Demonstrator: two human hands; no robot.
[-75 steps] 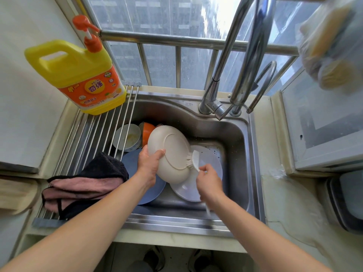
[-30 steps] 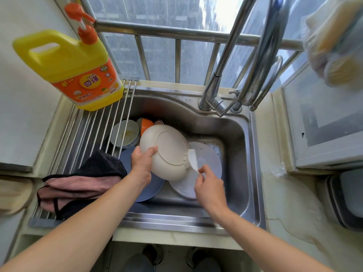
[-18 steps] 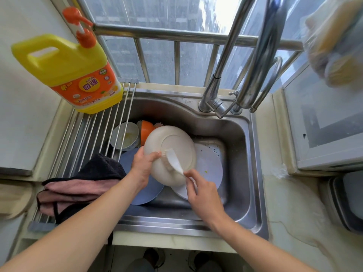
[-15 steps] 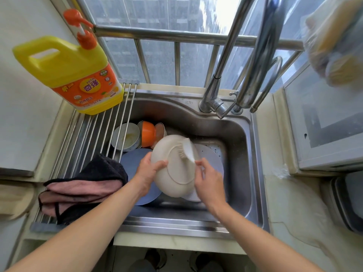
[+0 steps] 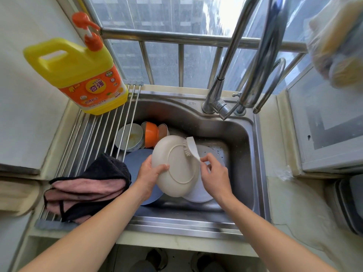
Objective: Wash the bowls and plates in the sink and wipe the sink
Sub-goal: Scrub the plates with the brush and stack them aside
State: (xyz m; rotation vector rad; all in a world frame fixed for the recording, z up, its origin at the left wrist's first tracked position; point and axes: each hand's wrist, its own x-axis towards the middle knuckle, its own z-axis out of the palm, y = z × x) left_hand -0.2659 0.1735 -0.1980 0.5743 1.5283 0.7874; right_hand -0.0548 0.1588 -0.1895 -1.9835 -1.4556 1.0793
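Note:
My left hand (image 5: 150, 174) grips the left rim of a beige plate (image 5: 175, 165), held tilted over the steel sink (image 5: 240, 146) with its underside facing me. My right hand (image 5: 213, 173) pinches the handle of a white dish brush (image 5: 190, 147), whose bristles press on the plate's upper right rim. Under the plate lie a white plate (image 5: 198, 193) and a blue plate (image 5: 135, 160). At the sink's back left sit a white bowl (image 5: 130, 139), an orange bowl (image 5: 151, 132) and a small cup (image 5: 164, 130).
A yellow detergent bottle (image 5: 78, 75) stands on the roll-up drying rack (image 5: 94, 134) left of the sink. Black and pink cloths (image 5: 88, 185) lie on the rack's near end. The tap (image 5: 220, 95) rises at the sink's back edge. A window ledge (image 5: 324, 124) is to the right.
The brush has scrubbed across the plate's underside from the right edge to the middle, then up to its top right rim. The plate has turned and tilted in my left hand.

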